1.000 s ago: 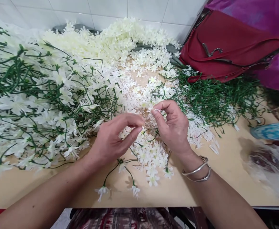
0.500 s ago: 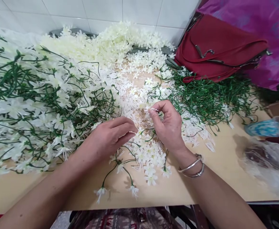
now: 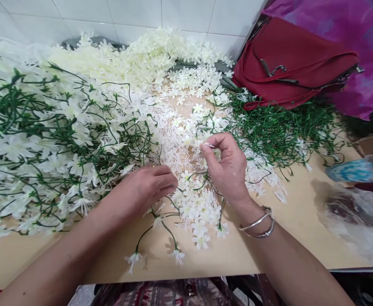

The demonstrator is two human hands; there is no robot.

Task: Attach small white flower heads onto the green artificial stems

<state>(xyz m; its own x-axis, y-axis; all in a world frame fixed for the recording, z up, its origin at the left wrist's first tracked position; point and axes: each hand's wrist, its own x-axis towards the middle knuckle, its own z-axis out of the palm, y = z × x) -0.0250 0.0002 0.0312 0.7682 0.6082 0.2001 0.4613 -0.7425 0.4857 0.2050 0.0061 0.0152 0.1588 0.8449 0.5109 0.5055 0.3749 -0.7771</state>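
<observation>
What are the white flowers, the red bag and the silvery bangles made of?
White flowers: probably fabric, matte, with thin, flat petals. Red bag: maybe leather or imitation; smooth, soft folds. Silvery bangles: likely metal, shiny, with bright highlights.

Showed white in the left-hand flowers, dark green in their stems, cream to pale yellow in the heaped blossoms, white with yellowish centres in the florets, and plain white in the filaments. Ran to deep green in the sprigs, dark red in the bag, purple with faint bluish markings in the sheet, and mottled blue-and-white in the cup. Stayed tan across the worktop and silver on the bangle.
</observation>
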